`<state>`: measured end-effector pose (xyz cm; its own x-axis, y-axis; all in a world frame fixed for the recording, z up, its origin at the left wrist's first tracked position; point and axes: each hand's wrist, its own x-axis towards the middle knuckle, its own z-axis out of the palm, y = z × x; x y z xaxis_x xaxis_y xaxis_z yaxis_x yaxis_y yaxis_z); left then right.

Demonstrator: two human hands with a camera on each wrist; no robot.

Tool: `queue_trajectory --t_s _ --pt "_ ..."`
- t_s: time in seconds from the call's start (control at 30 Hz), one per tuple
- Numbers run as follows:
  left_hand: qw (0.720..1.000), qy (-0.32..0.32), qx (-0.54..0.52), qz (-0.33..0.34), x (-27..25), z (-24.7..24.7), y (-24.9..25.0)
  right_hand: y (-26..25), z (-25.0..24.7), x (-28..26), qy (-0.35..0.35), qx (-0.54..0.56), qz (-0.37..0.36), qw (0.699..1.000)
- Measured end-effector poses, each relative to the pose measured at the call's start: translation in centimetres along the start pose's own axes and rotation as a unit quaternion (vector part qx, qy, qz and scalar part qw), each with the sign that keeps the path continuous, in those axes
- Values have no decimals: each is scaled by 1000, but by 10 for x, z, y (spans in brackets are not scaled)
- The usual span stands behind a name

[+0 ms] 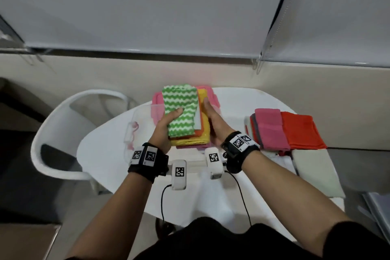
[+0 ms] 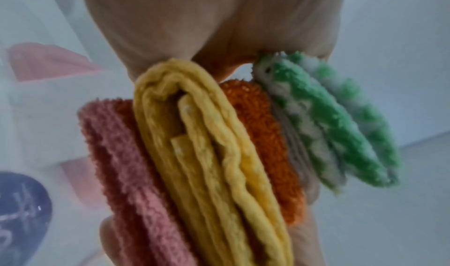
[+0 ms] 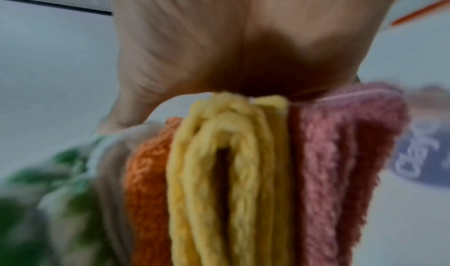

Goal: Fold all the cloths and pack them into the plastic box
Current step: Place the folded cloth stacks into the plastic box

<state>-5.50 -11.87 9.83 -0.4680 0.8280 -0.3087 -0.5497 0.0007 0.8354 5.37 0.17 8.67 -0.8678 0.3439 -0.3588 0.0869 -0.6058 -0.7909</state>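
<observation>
- Both hands were up off the table with the stack of folded cloths (image 1: 185, 120) sandwiched between them: green zigzag cloth (image 1: 179, 107) on top, then a grey layer, orange, yellow, and pink at the bottom
- The left hand (image 1: 166, 126) was clamped on the stack's left edge, thumb pressed across the green zigzag cloth and fingers wrapped underneath
- The right hand (image 1: 213, 120) gripped the right edge, thumb lying along the top by the yellow cloth (image 1: 202, 133), fingers hidden below
- The clear plastic box (image 1: 135, 131) sat on the white table (image 1: 101, 154) just left of the hands, with the stack held partly over it; its walls were hard to make out
- Off to the right, a second pile of cloths (image 1: 285, 131) in pink, red and pale green waited on the table, so by my reckoning the job was perhaps half done
- The danger: the left wrist view showed the green layers fanning away from the orange cloth (image 2: 258, 135), so a tilt on the way down could let the top cloth slide off or unfold
- The yellow folds gaped open too; catching them on the box rim could drag the stack apart
- Set down too far in, and the second pile may not fit
</observation>
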Motion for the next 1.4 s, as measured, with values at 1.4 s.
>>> queue_trajectory --t_s 1.4 --pt "887 142 436 60 27 -187 -10 102 69 183 256 -186 221 923"
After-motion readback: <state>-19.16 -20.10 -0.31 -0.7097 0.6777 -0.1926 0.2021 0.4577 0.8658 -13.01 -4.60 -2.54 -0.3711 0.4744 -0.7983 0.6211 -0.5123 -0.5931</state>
